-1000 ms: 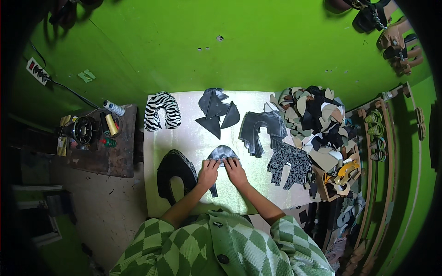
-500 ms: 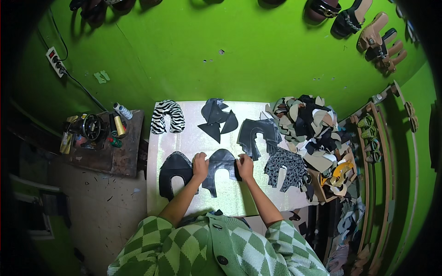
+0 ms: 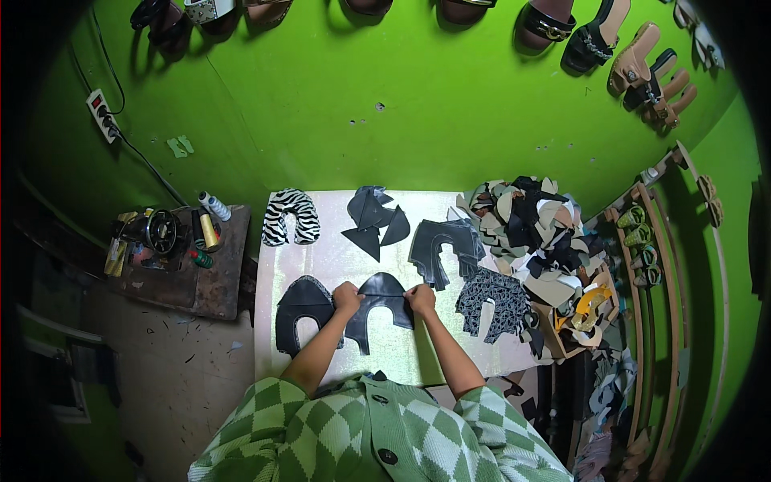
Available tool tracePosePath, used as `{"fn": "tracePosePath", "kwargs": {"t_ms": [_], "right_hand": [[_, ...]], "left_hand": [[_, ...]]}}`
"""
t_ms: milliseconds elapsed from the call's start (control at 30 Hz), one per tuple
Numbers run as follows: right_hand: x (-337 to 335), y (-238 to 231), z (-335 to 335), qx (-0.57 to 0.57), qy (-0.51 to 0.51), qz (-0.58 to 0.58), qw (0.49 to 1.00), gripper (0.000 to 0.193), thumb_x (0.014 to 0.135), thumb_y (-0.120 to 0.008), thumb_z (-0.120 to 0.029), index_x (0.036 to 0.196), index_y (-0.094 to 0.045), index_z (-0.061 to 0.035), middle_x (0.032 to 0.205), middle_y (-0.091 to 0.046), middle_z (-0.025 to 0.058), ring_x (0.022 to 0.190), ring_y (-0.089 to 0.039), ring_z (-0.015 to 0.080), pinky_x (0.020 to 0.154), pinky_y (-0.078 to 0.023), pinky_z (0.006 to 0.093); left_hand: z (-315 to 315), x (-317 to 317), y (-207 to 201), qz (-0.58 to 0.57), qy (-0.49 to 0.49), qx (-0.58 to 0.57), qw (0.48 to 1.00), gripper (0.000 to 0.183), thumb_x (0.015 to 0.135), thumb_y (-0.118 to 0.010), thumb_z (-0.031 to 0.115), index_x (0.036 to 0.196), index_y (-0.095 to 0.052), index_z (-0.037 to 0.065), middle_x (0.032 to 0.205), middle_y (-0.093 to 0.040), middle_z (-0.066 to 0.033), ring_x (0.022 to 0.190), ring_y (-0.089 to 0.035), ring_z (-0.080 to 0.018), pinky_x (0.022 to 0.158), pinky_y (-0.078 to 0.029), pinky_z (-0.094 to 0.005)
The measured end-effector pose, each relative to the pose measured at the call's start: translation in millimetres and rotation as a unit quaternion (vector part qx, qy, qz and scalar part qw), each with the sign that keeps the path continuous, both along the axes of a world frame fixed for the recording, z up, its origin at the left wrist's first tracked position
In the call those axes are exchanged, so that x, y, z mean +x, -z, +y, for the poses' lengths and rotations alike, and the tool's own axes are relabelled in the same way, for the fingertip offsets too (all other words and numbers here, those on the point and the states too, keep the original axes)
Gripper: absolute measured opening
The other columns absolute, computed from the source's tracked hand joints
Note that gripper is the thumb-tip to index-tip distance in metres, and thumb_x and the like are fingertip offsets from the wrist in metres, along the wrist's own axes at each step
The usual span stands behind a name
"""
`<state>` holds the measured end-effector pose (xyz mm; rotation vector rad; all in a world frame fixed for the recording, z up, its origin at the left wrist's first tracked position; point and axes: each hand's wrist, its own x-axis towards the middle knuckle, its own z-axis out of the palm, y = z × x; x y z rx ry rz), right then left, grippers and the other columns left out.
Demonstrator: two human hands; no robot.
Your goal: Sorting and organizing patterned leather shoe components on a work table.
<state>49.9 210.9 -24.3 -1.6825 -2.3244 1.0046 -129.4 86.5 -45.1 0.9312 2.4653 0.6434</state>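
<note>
In front of me lies a black, horseshoe-shaped shoe upper piece [image 3: 381, 288], with a seam across its rounded top. My left hand [image 3: 347, 298] is closed on its left edge at the seam. My right hand [image 3: 420, 300] pinches the opposite edge at about the same height. Just left of my left hand, a similar black upper [image 3: 306, 297] rests on a patterned piece whose speckled border peeks out. To the right of my right hand sits a stack of black-and-grey patterned uppers [image 3: 496, 299]. Beyond it, plain black uppers [image 3: 444, 241] are piled.
On the pale table [image 3: 321, 261] are zebra-print pieces [image 3: 290, 217] and black pointed offcuts [image 3: 374, 218]. A heap of scraps [image 3: 526, 213] and a filled box [image 3: 578, 341] crowd the right. A sewing machine [image 3: 161, 230] stands left. Sandals [image 3: 594, 40] line the green wall.
The view has tilted up slightly, so everything sits lower. My right hand has come in a little, and its fingers have closed on the upper's edge. The left hand keeps its hold.
</note>
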Motion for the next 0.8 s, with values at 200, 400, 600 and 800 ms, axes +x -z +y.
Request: {"fn": "tracePosePath", "kwargs": {"t_ms": [200,400,600,800], "right_hand": [[25,11,21,-0.124,-0.017,0.127,0.984,0.015,0.071,-0.073,-0.016,0.070,-0.068,-0.0018,0.064,-0.063,0.0061,0.056,-0.057,0.0118,0.054,-0.045,0.0271],[34,4,14,-0.131,0.005,0.169,0.977,0.009,0.072,-0.072,-0.010,0.073,-0.067,-0.0018,0.064,-0.061,0.0021,0.055,-0.053,0.0086,0.053,-0.044,0.0239],[34,-2,9,-0.132,0.036,0.179,0.974,0.011,0.071,-0.072,-0.010,0.073,-0.066,-0.0014,0.064,-0.061,0.0025,0.057,-0.053,0.0086,0.055,-0.044,0.0241],[33,-2,7,-0.099,0.028,0.173,0.979,0.011,0.070,-0.073,-0.010,0.072,-0.066,-0.0018,0.063,-0.061,0.0025,0.057,-0.054,0.0087,0.055,-0.045,0.0244]], "left_hand": [[3,-4,-5,-0.071,0.025,-0.043,0.996,0.031,0.060,-0.080,0.027,0.078,-0.064,0.009,0.079,-0.065,-0.0088,0.077,-0.063,-0.0241,0.072,-0.048,-0.0341],[-2,11,-13,-0.078,0.011,0.055,0.995,0.029,0.066,-0.075,0.029,0.083,-0.063,0.009,0.077,-0.065,-0.0075,0.076,-0.063,-0.0231,0.069,-0.048,-0.0346],[2,14,-7,-0.056,-0.018,0.080,0.995,0.019,0.072,-0.070,0.025,0.082,-0.064,0.011,0.078,-0.066,-0.0083,0.076,-0.063,-0.0253,0.070,-0.048,-0.0359],[2,16,-11,-0.062,-0.029,0.069,0.995,0.012,0.071,-0.070,0.022,0.072,-0.065,0.011,0.074,-0.065,-0.0077,0.073,-0.063,-0.0248,0.068,-0.048,-0.0350]]}}
